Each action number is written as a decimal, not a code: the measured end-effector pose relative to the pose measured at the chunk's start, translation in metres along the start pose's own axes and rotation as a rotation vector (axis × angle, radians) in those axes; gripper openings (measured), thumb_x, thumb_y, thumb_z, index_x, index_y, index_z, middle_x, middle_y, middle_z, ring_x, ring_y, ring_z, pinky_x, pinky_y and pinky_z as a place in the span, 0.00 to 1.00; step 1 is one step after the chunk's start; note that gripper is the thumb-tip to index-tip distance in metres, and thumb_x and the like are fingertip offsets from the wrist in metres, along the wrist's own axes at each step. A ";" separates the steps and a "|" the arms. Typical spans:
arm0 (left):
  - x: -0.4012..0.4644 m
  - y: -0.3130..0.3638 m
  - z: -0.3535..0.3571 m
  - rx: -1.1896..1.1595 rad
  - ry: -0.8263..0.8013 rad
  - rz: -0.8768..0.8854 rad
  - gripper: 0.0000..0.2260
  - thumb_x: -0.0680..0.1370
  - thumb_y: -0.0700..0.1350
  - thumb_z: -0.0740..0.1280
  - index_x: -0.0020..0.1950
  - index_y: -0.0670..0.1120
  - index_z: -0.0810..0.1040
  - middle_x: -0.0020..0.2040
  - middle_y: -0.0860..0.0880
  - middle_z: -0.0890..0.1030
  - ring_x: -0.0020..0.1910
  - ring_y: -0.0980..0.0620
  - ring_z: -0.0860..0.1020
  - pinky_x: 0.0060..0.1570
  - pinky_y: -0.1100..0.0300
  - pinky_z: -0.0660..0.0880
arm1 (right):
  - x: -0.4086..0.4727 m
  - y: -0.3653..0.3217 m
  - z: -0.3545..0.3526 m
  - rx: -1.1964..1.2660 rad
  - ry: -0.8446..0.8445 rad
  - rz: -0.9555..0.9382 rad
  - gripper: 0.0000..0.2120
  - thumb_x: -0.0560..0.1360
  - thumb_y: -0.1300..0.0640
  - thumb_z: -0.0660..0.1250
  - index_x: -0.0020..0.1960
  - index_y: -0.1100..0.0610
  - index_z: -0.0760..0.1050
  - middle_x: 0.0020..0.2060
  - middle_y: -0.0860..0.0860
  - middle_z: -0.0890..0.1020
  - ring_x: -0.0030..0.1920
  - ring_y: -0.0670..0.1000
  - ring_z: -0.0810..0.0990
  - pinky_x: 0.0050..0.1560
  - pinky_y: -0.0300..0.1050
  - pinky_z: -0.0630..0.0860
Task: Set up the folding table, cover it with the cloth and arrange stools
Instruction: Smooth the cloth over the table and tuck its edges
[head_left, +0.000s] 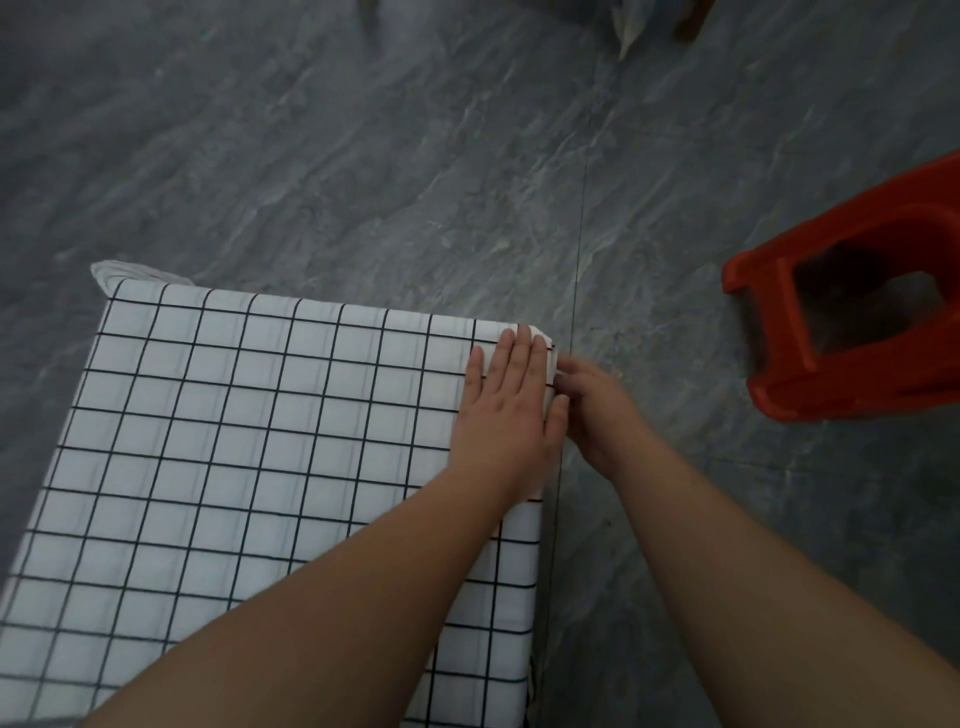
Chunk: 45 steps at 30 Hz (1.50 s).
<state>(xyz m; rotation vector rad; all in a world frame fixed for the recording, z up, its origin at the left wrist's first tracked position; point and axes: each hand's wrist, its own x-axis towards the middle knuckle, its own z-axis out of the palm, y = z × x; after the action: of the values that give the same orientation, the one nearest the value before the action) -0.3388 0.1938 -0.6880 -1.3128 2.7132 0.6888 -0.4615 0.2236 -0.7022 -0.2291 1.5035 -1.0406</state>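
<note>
A white cloth with a black grid (249, 431) covers the folding table, whose top and legs are hidden under it. My left hand (506, 410) lies flat, fingers together, on the cloth at the table's far right corner. My right hand (597, 410) is just off the right edge beside that corner, its fingers curled against the hanging side of the cloth; the grip itself is hidden by my left hand. A red plastic stool (852, 322) lies tipped on its side on the floor to the right of the table.
Grey marbled floor (363, 156) surrounds the table. At the top edge sit a pale pointed object (626, 28) and a brown-red leg of something (693, 21). A bunched bit of cloth (130, 273) sticks out at the far left corner.
</note>
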 end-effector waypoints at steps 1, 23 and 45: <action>0.000 -0.001 -0.001 -0.010 -0.011 0.002 0.29 0.82 0.57 0.43 0.80 0.45 0.41 0.80 0.48 0.41 0.78 0.52 0.35 0.76 0.47 0.37 | -0.005 0.001 0.000 -0.011 0.004 0.010 0.17 0.77 0.65 0.59 0.61 0.56 0.81 0.52 0.56 0.85 0.48 0.53 0.82 0.44 0.42 0.79; -0.026 -0.030 -0.041 -0.483 0.192 -0.063 0.30 0.72 0.31 0.58 0.75 0.42 0.64 0.77 0.44 0.61 0.79 0.47 0.51 0.77 0.50 0.51 | -0.055 -0.006 0.051 -0.849 0.299 -0.573 0.26 0.73 0.69 0.60 0.70 0.55 0.73 0.68 0.50 0.75 0.71 0.49 0.68 0.74 0.47 0.62; -0.101 -0.232 -0.106 -0.043 0.051 -0.244 0.25 0.81 0.50 0.54 0.78 0.50 0.57 0.79 0.47 0.56 0.78 0.47 0.53 0.76 0.47 0.54 | -0.061 0.010 0.179 -1.350 0.537 -0.383 0.28 0.74 0.58 0.64 0.73 0.56 0.66 0.75 0.58 0.66 0.75 0.59 0.61 0.75 0.58 0.61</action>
<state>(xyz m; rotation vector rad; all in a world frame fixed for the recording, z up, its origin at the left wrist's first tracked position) -0.0835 0.0990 -0.6550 -1.6560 2.5258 0.7012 -0.2856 0.1870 -0.6422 -1.2869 2.5392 -0.1721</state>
